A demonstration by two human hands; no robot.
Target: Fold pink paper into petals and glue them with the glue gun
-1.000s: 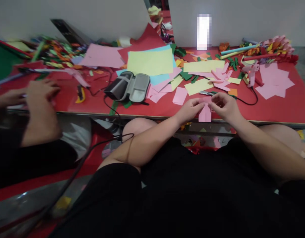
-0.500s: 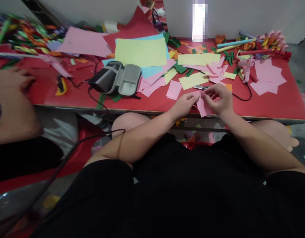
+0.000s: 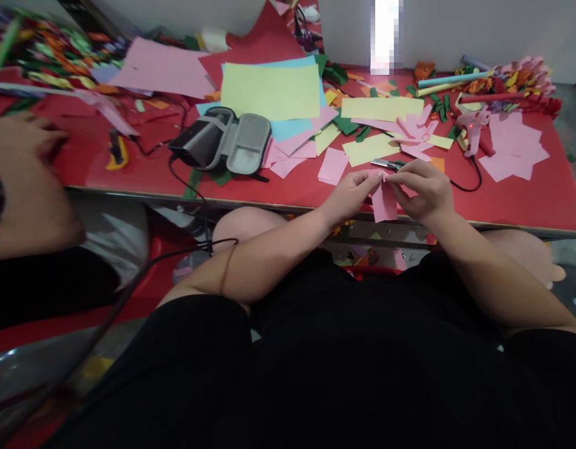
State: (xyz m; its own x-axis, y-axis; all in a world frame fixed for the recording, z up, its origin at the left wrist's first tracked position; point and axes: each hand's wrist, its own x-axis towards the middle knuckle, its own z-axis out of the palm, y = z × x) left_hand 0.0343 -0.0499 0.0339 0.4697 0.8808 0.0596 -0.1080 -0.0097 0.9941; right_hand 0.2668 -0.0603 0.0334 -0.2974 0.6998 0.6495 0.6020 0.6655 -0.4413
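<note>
A small piece of pink paper (image 3: 385,204) hangs at the table's front edge, pinched at its top by both hands. My left hand (image 3: 352,194) is closed on the upper left corner, thumb and fingers together. On the other side, my right hand (image 3: 424,188) grips the top near the same spot with its fingertips. The paper's upper edge looks curled between them, though the fingers partly cover it. Just behind lies a tool with a metal blade (image 3: 382,164), its far end hidden by my right hand. Small pink sheets (image 3: 333,166) lie to the left.
A pink glue gun (image 3: 475,128) with a black cord rests at the right, near more pink sheets (image 3: 515,149). An open grey case (image 3: 248,143) and a yellow cutter (image 3: 117,151) lie leftward. At far left is another person's hand (image 3: 25,140). Paper flowers (image 3: 526,78) fill the back right.
My right fingertips have come in against the top of the pink paper, beside my left ones. The paper has turned to hang straighter. The whole view has shifted slightly.
</note>
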